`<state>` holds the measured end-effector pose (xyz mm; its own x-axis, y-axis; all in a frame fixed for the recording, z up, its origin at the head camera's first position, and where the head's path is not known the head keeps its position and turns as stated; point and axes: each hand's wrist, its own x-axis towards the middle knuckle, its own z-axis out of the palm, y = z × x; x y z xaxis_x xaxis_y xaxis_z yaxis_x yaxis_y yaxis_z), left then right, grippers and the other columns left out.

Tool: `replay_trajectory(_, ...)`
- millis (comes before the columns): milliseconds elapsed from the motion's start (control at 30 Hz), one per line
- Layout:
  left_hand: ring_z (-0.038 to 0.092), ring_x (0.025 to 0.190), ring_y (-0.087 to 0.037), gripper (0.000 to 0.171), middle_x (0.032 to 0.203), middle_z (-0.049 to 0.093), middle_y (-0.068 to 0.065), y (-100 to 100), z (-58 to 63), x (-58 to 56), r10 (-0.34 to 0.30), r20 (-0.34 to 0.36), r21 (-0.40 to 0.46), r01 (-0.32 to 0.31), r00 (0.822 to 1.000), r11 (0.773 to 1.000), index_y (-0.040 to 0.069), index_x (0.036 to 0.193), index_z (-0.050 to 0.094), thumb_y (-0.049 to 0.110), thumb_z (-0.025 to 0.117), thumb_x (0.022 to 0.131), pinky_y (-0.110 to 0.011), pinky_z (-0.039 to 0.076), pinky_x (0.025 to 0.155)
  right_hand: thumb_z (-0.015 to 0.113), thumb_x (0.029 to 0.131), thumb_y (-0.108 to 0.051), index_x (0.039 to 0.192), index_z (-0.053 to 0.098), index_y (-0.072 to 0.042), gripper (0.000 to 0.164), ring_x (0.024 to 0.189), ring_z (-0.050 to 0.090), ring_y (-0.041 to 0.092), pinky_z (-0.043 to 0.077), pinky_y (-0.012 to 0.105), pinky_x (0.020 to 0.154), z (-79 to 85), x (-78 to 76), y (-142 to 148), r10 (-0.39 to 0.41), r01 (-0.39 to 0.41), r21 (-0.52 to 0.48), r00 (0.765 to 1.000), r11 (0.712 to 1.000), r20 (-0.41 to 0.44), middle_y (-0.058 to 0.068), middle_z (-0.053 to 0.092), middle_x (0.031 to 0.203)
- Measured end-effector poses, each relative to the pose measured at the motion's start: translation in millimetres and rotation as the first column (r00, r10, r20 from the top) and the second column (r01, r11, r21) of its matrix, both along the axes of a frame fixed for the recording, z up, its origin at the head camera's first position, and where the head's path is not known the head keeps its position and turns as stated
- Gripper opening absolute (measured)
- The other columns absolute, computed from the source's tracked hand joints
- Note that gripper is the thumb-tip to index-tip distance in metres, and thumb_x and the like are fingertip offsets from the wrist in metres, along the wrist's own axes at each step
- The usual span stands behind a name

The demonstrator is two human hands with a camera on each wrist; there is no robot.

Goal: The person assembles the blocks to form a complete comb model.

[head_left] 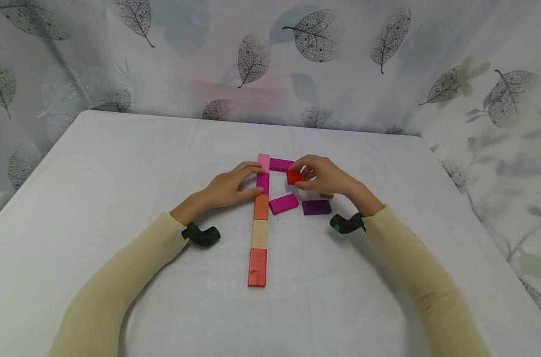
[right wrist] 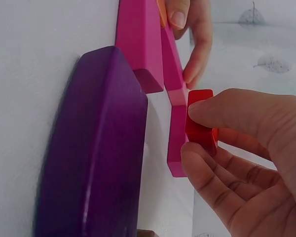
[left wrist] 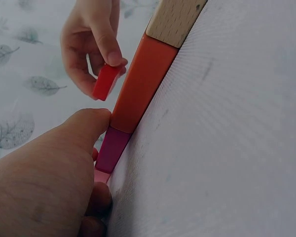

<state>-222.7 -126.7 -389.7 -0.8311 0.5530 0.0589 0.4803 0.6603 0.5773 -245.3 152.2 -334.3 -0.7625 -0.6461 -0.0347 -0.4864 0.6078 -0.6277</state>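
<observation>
Wooden blocks lie end to end in a straight row: a pink block point(head_left: 264, 159), a magenta block point(head_left: 264, 181), an orange block point(head_left: 261, 207), a natural-wood block point(head_left: 259, 234) and a long red block point(head_left: 257, 267) at the near end. My left hand point(head_left: 227, 188) rests along the row's far part, fingertips at the pink block and thumb near the magenta-orange joint. Thumb and fingers of my right hand point(head_left: 326, 174) pinch a small red block point(right wrist: 201, 114). It is held by another magenta block point(head_left: 280, 164), which extends rightward from the pink one.
A tilted magenta block point(head_left: 284, 204) lies right of the row, with a dark purple block point(head_left: 317, 207) beside it. A brown block point(head_left: 327, 196) is partly hidden by the right hand. Black wrist cameras point(head_left: 202, 236) jut from both sleeves. Leaf-patterned cloth point(head_left: 252, 59) hangs behind the white table point(head_left: 118, 163).
</observation>
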Motion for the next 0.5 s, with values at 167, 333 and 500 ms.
replay_trajectory(167, 0.054, 0.088, -0.018, 0.061, 0.155, 0.032, -0.004, -1, 0.3, 0.3, 0.003, 0.001, -0.001, -0.003, 1.000, 1.000, 0.016, 0.147, 0.042, 0.039, 0.061, 0.094, -0.033, 0.047, 0.075, 0.072, 0.085, -0.003, 0.127, 0.057, 0.002, 0.045, 0.101, 0.061, 0.031, 0.053, 0.043, 0.089, 0.0, -4.9, -3, -0.014, 0.014, 0.024, 1.000, 1.000, 0.002, 0.020, 0.059, 0.119)
replay_trajectory(333, 0.054, 0.088, -0.018, 0.060, 0.155, 0.032, -0.004, -1, 0.4, -0.4, 0.004, 0.006, -0.005, -0.004, 1.000, 1.000, 0.016, 0.146, 0.042, 0.040, 0.061, 0.094, -0.034, 0.048, 0.077, 0.072, 0.086, -0.004, 0.127, 0.058, 0.002, 0.044, 0.101, 0.061, 0.032, 0.052, 0.044, 0.090, -0.7, -9.3, -7, -0.006, 0.006, 0.012, 1.000, 1.000, 0.006, 0.019, 0.059, 0.120)
replay_trajectory(500, 0.056, 0.096, -0.020, 0.060, 0.156, 0.031, -0.004, -1, -0.2, -0.9, 0.006, 0.019, 0.000, -0.006, 1.000, 1.000, 0.017, 0.146, 0.042, 0.040, 0.061, 0.094, -0.037, 0.050, 0.083, 0.072, 0.086, -0.003, 0.128, 0.058, 0.002, 0.044, 0.100, 0.061, 0.031, 0.052, 0.044, 0.090, -2.4, -13.9, -11, 0.003, -0.003, 0.003, 1.000, 1.000, -0.001, 0.019, 0.059, 0.119)
